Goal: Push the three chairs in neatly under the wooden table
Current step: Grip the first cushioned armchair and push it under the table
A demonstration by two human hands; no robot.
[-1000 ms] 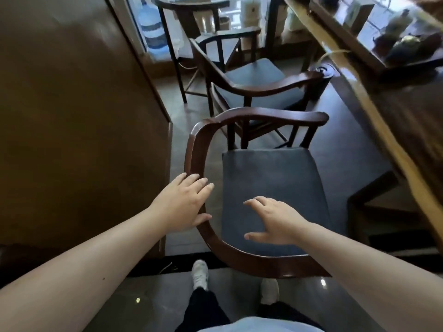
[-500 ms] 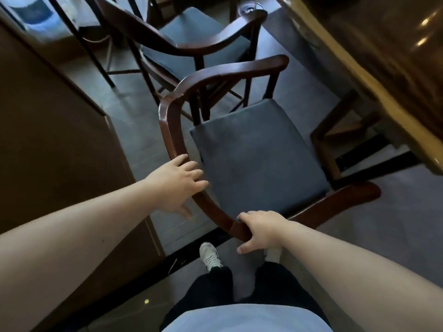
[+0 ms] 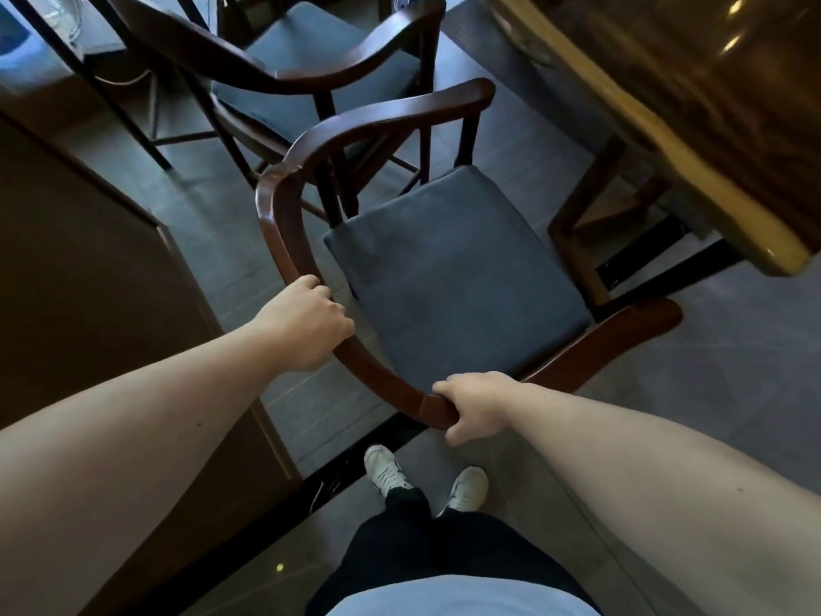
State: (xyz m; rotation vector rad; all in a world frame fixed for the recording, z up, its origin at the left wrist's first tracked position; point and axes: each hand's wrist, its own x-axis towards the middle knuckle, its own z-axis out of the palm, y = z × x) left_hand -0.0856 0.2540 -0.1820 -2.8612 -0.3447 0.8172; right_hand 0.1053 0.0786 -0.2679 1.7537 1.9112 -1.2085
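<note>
A dark wooden armchair (image 3: 453, 277) with a blue-grey seat cushion stands right in front of me, its seat facing the wooden table (image 3: 666, 140) at the upper right. My left hand (image 3: 306, 326) is closed around the curved back rail on its left side. My right hand (image 3: 477, 406) grips the same rail at its nearest point. A second chair of the same kind (image 3: 311, 82) stands just beyond it, clear of the table. A third chair's dark frame (image 3: 111, 82) shows at the upper left, mostly cut off.
A tall brown wall or cabinet panel (image 3: 89, 282) runs close along my left. The table's leg frame (image 3: 591, 242) stands on the floor just right of the near chair's seat. My feet in white shoes (image 3: 422, 477) are on grey tiles behind the chair.
Both hands came down from hovering over the chair and took hold of its back rail, the right first, then the left. The view tilted and the chair now sits angled toward the table.
</note>
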